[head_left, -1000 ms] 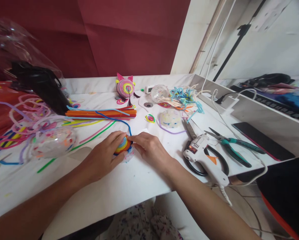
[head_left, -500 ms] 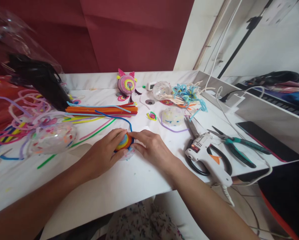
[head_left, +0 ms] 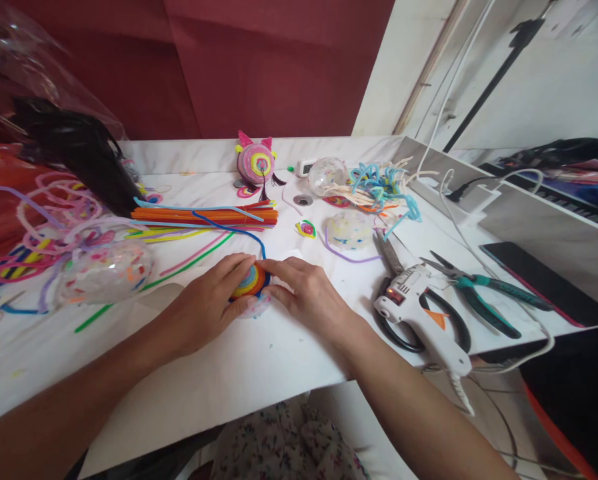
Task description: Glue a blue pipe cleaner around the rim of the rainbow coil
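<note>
My left hand is closed around the left side of a small clear ball speckled with colour. Coiled pipe cleaners in yellow, light blue and orange cover its top. A dark blue pipe cleaner rounds the ball's edge, and its free end trails up and left over a bundle. My right hand presses thumb and forefinger against the ball's right side, where the blue pipe cleaner meets it. The exact contact under those fingertips is partly hidden.
Behind lies an orange pipe cleaner bundle; a pink eared ball figure stands farther back. Clear speckled domes sit left and right. On the right are a white glue gun, scissors, green-handled pliers and a phone.
The camera view has shifted slightly, so items on the right appear a little farther right. Both hands keep nearly the same hold on the ball.
</note>
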A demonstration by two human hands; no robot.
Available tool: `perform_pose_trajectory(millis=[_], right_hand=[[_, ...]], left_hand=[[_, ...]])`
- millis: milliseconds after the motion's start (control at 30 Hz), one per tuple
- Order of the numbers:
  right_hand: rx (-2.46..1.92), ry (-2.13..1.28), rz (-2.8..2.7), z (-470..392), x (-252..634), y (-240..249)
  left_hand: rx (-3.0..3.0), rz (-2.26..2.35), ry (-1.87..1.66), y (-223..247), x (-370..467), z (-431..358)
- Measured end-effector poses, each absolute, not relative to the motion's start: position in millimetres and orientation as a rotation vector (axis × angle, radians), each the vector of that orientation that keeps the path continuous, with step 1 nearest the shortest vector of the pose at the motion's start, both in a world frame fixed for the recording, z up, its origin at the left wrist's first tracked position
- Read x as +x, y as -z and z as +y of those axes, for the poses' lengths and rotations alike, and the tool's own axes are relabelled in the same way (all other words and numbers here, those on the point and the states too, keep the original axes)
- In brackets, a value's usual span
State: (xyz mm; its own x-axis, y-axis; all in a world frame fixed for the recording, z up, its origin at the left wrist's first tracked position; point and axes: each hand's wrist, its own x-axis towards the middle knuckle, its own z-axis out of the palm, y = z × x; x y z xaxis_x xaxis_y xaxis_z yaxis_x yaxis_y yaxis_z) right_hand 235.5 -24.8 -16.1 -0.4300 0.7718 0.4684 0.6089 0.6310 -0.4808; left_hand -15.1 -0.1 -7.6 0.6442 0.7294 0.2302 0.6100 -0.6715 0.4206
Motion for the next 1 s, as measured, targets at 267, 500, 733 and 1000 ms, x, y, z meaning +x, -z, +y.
perform_pose_trajectory(millis=[267,500,733,1000], right_hand=[[-1.147,-0.285,-2.203,-28.5,232.8,13.5],[-1.191,-0.322,-2.184,-31.8,230.9,12.5],[-1.144,-0.348,-2.129,-28.3,231.2,17.2],[-1.137,-0.360,-2.128,-27.9,232.8,17.3]], left_hand=[[2.619,1.039,-0.616,8.1,-13.4,-2.1],[2.574,1.064,-0.559,5.3,-12.8,-2.2],[2.555,1.047,-0.540,0.7,-15.5,-2.7],[2.549,1.050,-0.567,0.9,-15.4,-3.9]])
